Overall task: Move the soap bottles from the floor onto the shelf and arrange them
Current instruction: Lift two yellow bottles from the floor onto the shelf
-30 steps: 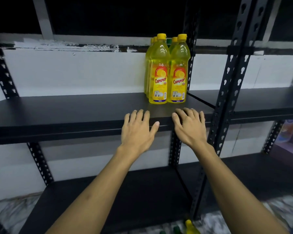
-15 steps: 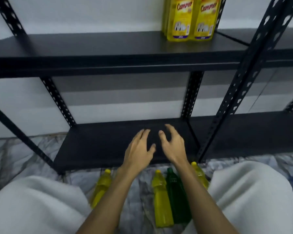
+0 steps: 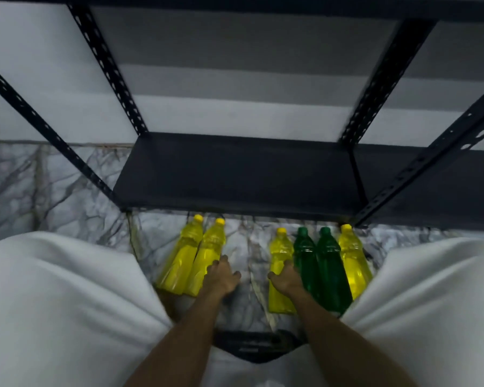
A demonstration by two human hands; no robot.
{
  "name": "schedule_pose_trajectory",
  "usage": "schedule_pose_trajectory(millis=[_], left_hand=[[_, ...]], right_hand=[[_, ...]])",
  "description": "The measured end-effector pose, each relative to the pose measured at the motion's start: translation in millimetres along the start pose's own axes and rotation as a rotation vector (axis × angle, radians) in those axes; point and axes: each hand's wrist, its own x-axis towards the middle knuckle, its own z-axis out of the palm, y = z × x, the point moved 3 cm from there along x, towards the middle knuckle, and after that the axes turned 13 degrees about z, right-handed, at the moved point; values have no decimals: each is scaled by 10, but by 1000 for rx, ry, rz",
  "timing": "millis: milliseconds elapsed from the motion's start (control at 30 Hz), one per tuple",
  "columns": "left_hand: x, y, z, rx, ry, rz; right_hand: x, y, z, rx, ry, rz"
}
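Observation:
Several soap bottles lie on the marble floor (image 3: 53,191) in front of the black shelf unit. A pair of yellow bottles (image 3: 192,261) lies on the left. To the right lie a yellow bottle (image 3: 280,255), two green bottles (image 3: 319,263) and another yellow bottle (image 3: 352,261). My left hand (image 3: 221,277) reaches down with its fingers apart, and the fingertips touch the right bottle of the left pair. My right hand (image 3: 287,280) lies over the middle yellow bottle, thumb on its left side and fingers on its right. The bottom shelf board (image 3: 235,171) is bare.
My knees in white cloth (image 3: 67,303) fill both lower corners and close in on the bottles. Perforated black uprights (image 3: 109,71) frame the shelf bay. A second bay (image 3: 430,185) continues to the right. A dark object (image 3: 252,347) lies between my legs.
The view has dropped from the upper shelf with its standing yellow bottles to the floor. Both hands have come down from the shelf edge onto the lying bottles.

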Motion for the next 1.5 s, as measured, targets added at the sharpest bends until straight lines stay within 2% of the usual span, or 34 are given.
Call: schedule_pose_trajectory(millis=[300, 400, 633, 833, 933, 1067, 1133, 1267, 1500], left_hand=[[182, -271, 0, -17, 81, -146], [217, -402, 46, 46, 119, -210], [390, -578, 192, 362, 193, -213], [628, -739, 261, 367, 179, -284], [538, -634, 200, 367, 130, -282], [501, -499, 240, 344, 104, -128], [475, -406, 311, 297, 60, -71], [464, -303, 543, 9, 4, -45], [543, -368, 695, -476, -106, -127]], right_hand=[[156, -23, 80, -45, 68, 76], [252, -22, 98, -49, 72, 88], [535, 1, 60, -99, 22, 86], [499, 5, 147, -252, 43, 14], [529, -40, 169, -279, 30, -6], [563, -68, 197, -317, 36, -28], [560, -82, 209, -337, 39, -49], [536, -111, 193, -309, 7, -96], [480, -5, 346, -205, -87, -64]])
